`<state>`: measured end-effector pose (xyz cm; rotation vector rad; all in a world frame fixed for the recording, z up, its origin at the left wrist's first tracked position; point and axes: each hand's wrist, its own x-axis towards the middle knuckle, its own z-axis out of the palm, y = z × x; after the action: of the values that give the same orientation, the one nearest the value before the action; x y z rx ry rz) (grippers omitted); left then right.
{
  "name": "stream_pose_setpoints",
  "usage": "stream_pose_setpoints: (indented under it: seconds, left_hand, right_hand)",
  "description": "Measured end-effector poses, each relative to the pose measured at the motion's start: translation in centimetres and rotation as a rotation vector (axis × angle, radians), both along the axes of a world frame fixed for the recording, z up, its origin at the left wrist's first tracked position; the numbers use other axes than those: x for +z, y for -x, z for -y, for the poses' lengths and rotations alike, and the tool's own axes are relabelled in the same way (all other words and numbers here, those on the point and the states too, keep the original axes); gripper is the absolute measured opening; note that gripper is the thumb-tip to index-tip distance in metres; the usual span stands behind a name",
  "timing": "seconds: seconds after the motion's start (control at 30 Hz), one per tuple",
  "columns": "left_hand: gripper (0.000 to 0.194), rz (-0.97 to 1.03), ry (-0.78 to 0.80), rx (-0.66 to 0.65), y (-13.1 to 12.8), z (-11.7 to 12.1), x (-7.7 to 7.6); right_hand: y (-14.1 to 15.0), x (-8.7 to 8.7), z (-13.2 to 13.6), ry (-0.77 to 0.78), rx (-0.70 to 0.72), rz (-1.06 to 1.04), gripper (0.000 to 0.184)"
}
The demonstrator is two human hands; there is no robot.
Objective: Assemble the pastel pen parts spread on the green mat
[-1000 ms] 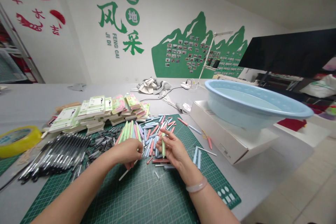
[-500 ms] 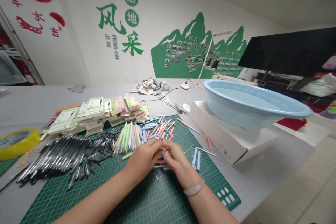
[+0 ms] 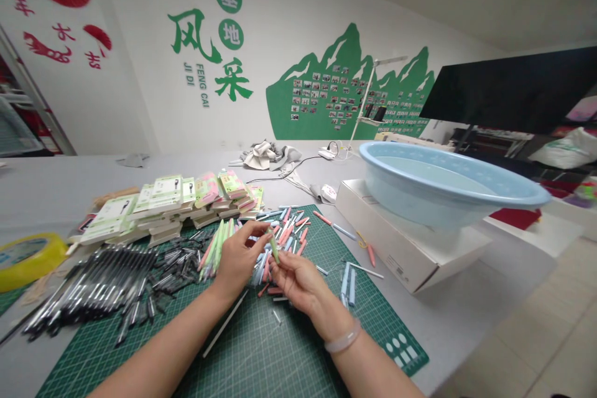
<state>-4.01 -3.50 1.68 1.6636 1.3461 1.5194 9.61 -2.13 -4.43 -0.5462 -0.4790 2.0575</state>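
My right hand (image 3: pixel 298 280) is closed in a pinch around the lower end of a light green pen barrel (image 3: pixel 274 247), held tilted above the pile. At the upper end of the barrel, the fingertips of my left hand (image 3: pixel 239 256) are pinched together against it. Under and behind both hands lie loose pink and blue pen parts (image 3: pixel 284 233). Left of my left hand is a row of green and pink pens (image 3: pixel 215 249). A thin white pen refill (image 3: pixel 225 324) rests on the green cutting mat (image 3: pixel 275 360), below my left wrist.
Black pens (image 3: pixel 93 286) and small black pen parts (image 3: pixel 175 261) cover the mat's left side. Stacked card boxes (image 3: pixel 161 196) stand behind them. Yellow tape (image 3: pixel 51 252) sits far left. At right, a blue basin (image 3: pixel 420 199) rests on a white box (image 3: pixel 387 242).
My hands have shifted slightly apart, and a green pen barrel now shows between them. A white refill now lies on the mat near my left wrist. The view has turned slightly.
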Motion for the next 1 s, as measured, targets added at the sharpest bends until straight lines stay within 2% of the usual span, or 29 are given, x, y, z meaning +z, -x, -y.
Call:
stream_pose_setpoints:
  seconds: [0.3, 0.53, 0.7, 0.83, 1.0]
  left_hand:
    - [0.025, 0.136, 0.037, 0.01, 0.7, -0.3, -0.2]
    - [0.029, 0.286, 0.085, -0.093, 0.9, -0.8, 0.1]
    - [0.022, 0.271, 0.091, -0.136, 0.9, -0.8, -0.1]
    - [0.024, 0.316, 0.101, -0.189, 1.0, -1.0, -0.1]
    - [0.04, 0.417, 0.168, -0.193, 2.0, -2.1, -0.8]
  right_hand:
    - [0.8, 0.7, 1.1, -0.053, 0.012, 0.023, 0.014]
    - [1.5, 1.3, 1.9, -0.162, 0.031, 0.023, 0.02]
    - [1.7, 1.6, 2.2, -0.214, -0.015, 0.065, 0.023]
    - [1.7, 1.9, 2.2, -0.188, 0.009, 0.031, 0.023]
    - [1.9, 1.3, 2.0, -0.093, 0.065, -0.027, 0.024]
